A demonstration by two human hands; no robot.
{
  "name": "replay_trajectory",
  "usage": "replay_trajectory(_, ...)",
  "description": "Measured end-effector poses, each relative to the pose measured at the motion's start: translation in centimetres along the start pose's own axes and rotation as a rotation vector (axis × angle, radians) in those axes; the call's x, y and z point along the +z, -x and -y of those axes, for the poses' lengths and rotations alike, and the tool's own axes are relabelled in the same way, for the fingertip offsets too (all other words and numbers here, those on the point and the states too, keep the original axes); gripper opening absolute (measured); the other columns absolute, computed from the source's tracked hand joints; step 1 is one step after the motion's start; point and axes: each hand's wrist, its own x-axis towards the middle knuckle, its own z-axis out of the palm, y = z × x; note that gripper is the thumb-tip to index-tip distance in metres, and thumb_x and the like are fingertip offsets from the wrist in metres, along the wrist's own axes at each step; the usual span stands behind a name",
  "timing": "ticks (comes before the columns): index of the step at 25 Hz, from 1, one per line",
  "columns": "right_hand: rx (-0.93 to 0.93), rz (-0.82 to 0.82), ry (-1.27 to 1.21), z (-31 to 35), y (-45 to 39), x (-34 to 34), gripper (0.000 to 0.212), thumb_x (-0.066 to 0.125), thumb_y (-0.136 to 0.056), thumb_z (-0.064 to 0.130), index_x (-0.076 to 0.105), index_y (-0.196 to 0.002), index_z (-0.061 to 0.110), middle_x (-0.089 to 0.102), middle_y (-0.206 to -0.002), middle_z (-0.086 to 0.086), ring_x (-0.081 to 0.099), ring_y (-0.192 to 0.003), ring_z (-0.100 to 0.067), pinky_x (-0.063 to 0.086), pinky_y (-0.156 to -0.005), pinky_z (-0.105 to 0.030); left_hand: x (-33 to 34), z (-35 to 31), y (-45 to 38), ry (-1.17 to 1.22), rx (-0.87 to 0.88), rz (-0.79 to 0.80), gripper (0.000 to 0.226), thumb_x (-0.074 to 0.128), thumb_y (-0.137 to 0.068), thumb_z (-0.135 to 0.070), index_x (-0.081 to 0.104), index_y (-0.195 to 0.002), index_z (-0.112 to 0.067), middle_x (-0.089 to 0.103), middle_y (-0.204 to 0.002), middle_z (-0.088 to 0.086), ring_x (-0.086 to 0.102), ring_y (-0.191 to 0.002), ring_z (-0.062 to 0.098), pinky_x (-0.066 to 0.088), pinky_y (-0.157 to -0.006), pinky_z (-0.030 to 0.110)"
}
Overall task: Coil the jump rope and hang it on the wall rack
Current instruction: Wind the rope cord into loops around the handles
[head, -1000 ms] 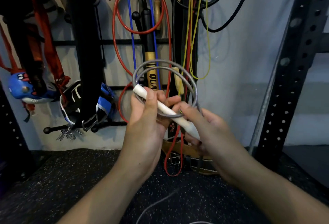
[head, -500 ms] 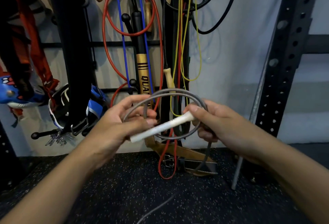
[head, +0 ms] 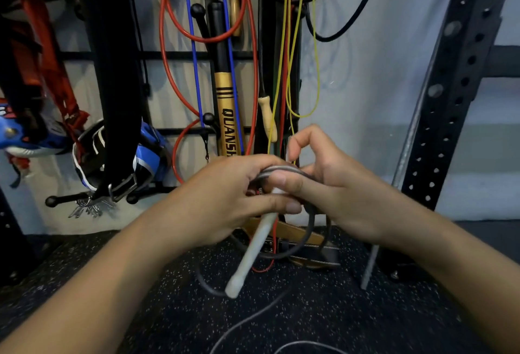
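With 2 loops pinched so they can't spring apart, left hand (head: 225, 201) and right hand (head: 334, 193) both clamp the rope (head: 281, 170), handle (head: 253, 252) dangling.

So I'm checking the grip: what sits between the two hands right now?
In the head view, the grey rope coil and the white handle sit between the left hand and right hand, pinched by both.

Grey jump rope (head: 311, 229) bunched in loops, white handle (head: 253, 252) hanging tilted down-left; wall rack (head: 174, 55) behind.
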Motion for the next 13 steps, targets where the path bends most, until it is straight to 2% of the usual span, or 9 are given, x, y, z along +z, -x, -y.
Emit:
replay_trajectory(2,-0.004,-0.024,-0.107,-0.3,0.1,-0.1,0.04,0.065,-0.088,0.037,0.043,-0.104,0.009,0.053,-0.055,-0.003,0.034,-0.042,-0.006,0.027,-0.042,-0.017,0.0,0.0,0.4,-0.001,-0.001,0.068,0.046,0.056,-0.079,-0.063,0.07,-0.115,-0.037,0.078,-0.097,-0.008,0.072,-0.092,0.011,0.056,-0.083,0.041)
replay_trajectory(4,0.034,-0.072,-0.165,-0.4,0.1,-0.5,0.045,0.064,-0.083,0.044,0.051,-0.1,0.006,0.045,-0.048,0.005,0.029,-0.039,-0.008,0.024,-0.039,-0.019,0.1,0.3,0.8,0.038,-0.014,0.095,0.047,0.049,-0.081,-0.065,0.071,-0.11,-0.034,0.078,-0.093,-0.012,0.072,-0.087,0.007,0.055,-0.078,0.035)
replay_trajectory(5,0.068,-0.098,-0.191,-0.5,0.2,-1.0,0.047,0.063,-0.083,0.047,0.054,-0.096,0.003,0.042,-0.046,0.006,0.029,-0.038,-0.009,0.025,-0.038,-0.019,0.1,0.3,0.9,0.091,-0.022,0.069,0.045,0.047,-0.083,-0.062,0.07,-0.108,-0.033,0.077,-0.09,-0.016,0.071,-0.08,0.003,0.056,-0.07,0.03)
replay_trajectory(7,0.126,-0.142,-0.224,-0.9,0.4,-1.9,0.053,0.058,-0.084,0.058,0.062,-0.087,0.006,0.039,-0.049,0.004,0.031,-0.039,-0.013,0.029,-0.04,-0.023,0.0,0.8,0.7,0.318,-0.096,-0.099,0.038,0.048,-0.085,-0.054,0.069,-0.108,-0.031,0.077,-0.08,-0.016,0.061,-0.057,-0.001,0.048,-0.047,0.019)
replay_trajectory(8,0.144,-0.154,-0.242,-1.2,0.5,-2.4,0.055,0.054,-0.084,0.064,0.066,-0.085,0.01,0.038,-0.052,0.003,0.032,-0.041,-0.016,0.031,-0.044,-0.026,-0.3,1.3,0.6,0.496,-0.135,-0.218,0.037,0.049,-0.087,-0.05,0.069,-0.108,-0.028,0.077,-0.077,-0.012,0.051,-0.049,0.0,0.041,-0.043,0.016)
replay_trajectory(10,0.168,-0.16,-0.296,-1.7,0.4,-2.7,0.06,0.047,-0.089,0.069,0.069,-0.085,0.014,0.04,-0.057,-0.001,0.034,-0.043,-0.018,0.034,-0.047,-0.03,-0.9,2.1,0.2,0.85,-0.148,-0.459,0.038,0.051,-0.093,-0.044,0.07,-0.11,-0.016,0.075,-0.078,-0.003,0.037,-0.049,0.003,0.032,-0.042,0.015)
replay_trajectory(13,0.131,-0.127,-0.297,-2.0,0.3,-1.1,0.062,0.042,-0.091,0.071,0.07,-0.1,0.016,0.055,-0.068,-0.002,0.039,-0.045,-0.012,0.035,-0.048,-0.026,-1.0,2.6,-0.3,1.254,-0.09,-0.731,0.038,0.048,-0.104,-0.038,0.066,-0.114,-0.006,0.071,-0.078,-0.003,0.036,-0.053,0.005,0.034,-0.045,0.017)
